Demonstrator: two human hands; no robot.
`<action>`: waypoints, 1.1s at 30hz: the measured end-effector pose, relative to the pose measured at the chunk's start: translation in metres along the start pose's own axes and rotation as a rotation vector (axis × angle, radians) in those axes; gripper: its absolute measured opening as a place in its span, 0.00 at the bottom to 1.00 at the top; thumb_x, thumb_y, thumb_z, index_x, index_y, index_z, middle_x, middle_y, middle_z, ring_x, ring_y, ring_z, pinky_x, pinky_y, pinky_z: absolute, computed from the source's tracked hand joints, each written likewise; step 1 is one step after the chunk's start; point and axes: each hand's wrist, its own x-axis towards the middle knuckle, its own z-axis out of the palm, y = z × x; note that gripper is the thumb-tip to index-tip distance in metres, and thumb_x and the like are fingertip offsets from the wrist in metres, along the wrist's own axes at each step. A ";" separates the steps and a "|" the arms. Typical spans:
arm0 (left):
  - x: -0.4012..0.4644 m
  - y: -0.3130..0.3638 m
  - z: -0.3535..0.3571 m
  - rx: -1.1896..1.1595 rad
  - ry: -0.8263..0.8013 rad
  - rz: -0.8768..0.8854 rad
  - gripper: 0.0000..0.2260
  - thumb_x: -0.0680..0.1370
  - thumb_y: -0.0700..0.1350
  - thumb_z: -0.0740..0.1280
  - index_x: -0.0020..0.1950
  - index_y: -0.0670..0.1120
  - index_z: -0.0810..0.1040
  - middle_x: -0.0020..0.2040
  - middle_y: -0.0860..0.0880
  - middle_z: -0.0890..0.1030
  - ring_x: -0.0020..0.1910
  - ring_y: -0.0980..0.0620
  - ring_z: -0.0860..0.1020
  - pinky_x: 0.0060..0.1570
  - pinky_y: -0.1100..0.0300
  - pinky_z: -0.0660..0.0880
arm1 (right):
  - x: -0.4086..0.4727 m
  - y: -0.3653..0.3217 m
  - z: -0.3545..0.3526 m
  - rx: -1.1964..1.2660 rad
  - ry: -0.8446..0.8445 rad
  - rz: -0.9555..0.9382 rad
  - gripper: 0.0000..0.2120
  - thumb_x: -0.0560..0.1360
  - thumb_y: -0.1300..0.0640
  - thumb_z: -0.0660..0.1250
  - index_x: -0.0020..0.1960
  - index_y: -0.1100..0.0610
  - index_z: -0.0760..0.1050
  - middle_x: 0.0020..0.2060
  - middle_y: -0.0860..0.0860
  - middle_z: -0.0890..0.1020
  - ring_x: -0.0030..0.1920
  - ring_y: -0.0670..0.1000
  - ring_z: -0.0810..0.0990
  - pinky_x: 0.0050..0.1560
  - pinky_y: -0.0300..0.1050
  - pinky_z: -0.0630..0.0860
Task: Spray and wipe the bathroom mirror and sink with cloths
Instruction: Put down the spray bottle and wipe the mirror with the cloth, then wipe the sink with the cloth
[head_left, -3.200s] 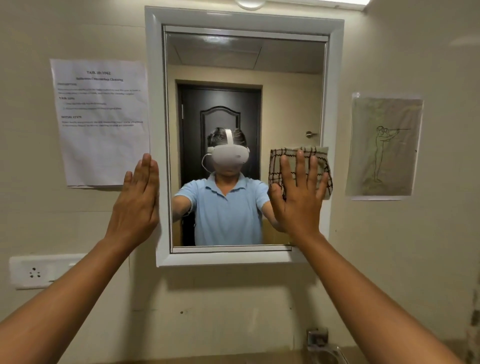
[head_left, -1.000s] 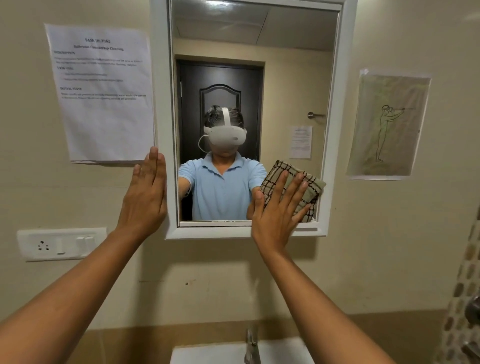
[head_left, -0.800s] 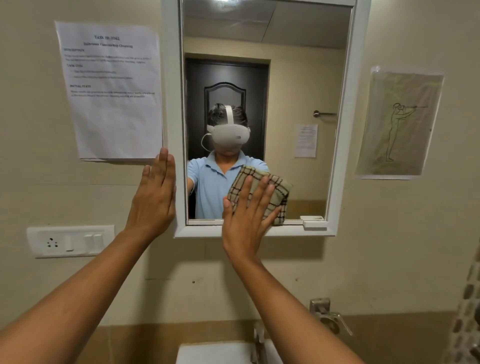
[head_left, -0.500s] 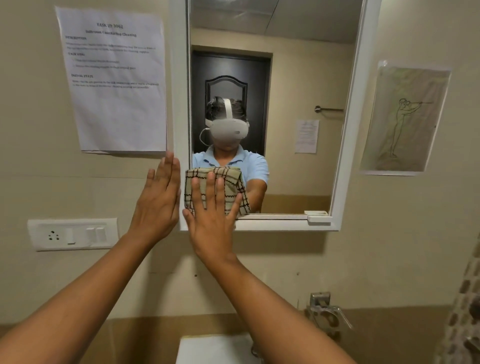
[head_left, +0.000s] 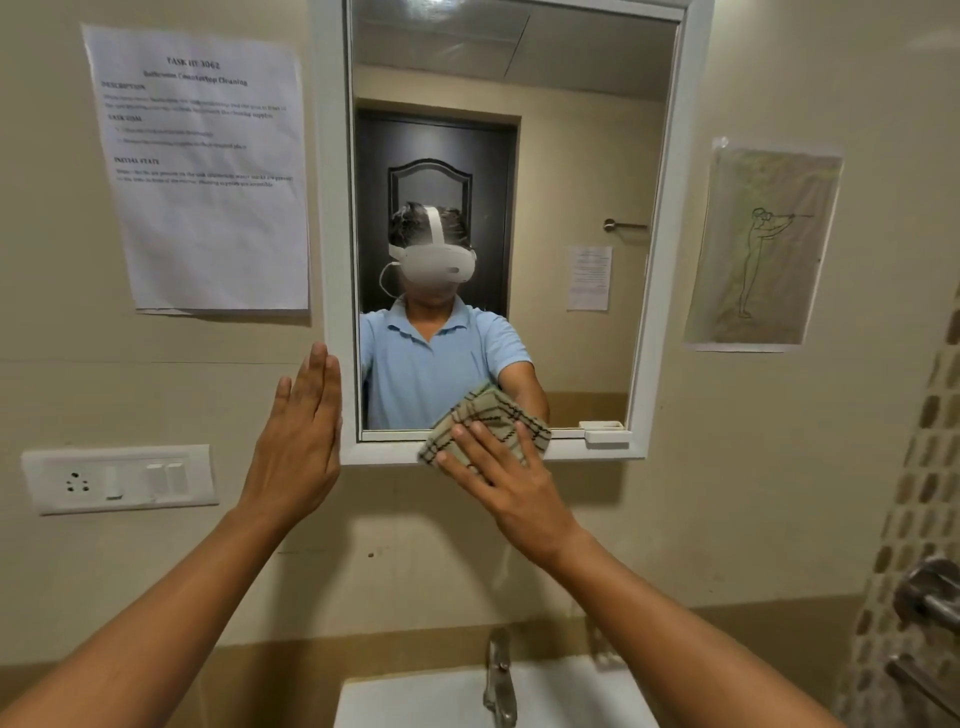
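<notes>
A white-framed mirror (head_left: 571, 156) hangs on the beige wall above a white sink (head_left: 415, 701). My right hand (head_left: 498, 478) presses a folded checked cloth (head_left: 493, 415) flat against the mirror's bottom edge and lower frame, fingers straight. Flat and with straight fingers, my left hand (head_left: 298, 447) rests on the wall and the frame's lower left side. The glass reflects a person in a blue shirt wearing a headset.
A steel tap (head_left: 500, 675) rises at the sink's back. A printed sheet (head_left: 202, 166) and a switch plate (head_left: 119, 478) are left of the mirror, a drawing (head_left: 763, 244) right of it. Metal fittings (head_left: 930, 597) stick out at the far right.
My right hand swept the cloth down from the mirror's right side, left along the bottom to the lower left corner, then back right to the middle of the bottom frame. The left hand stayed put.
</notes>
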 end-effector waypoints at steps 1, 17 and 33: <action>-0.002 0.001 0.000 0.003 -0.008 -0.003 0.33 0.78 0.39 0.52 0.80 0.42 0.40 0.80 0.44 0.40 0.80 0.47 0.44 0.77 0.43 0.51 | -0.007 0.007 -0.004 -0.008 -0.020 0.024 0.32 0.74 0.69 0.53 0.76 0.50 0.66 0.76 0.53 0.66 0.76 0.55 0.63 0.67 0.67 0.67; -0.124 0.024 0.041 -0.124 -0.249 -0.083 0.34 0.81 0.50 0.56 0.79 0.42 0.39 0.80 0.44 0.39 0.79 0.47 0.40 0.77 0.46 0.43 | -0.108 -0.038 -0.055 0.398 -0.308 0.501 0.42 0.65 0.77 0.61 0.75 0.51 0.66 0.74 0.56 0.68 0.73 0.59 0.67 0.68 0.52 0.71; -0.295 0.110 0.148 -0.335 -0.694 -0.193 0.33 0.79 0.58 0.50 0.80 0.43 0.46 0.80 0.47 0.44 0.79 0.49 0.44 0.77 0.48 0.45 | -0.280 -0.150 -0.036 0.754 -0.654 0.992 0.27 0.79 0.62 0.62 0.76 0.48 0.64 0.74 0.46 0.68 0.73 0.49 0.68 0.71 0.49 0.70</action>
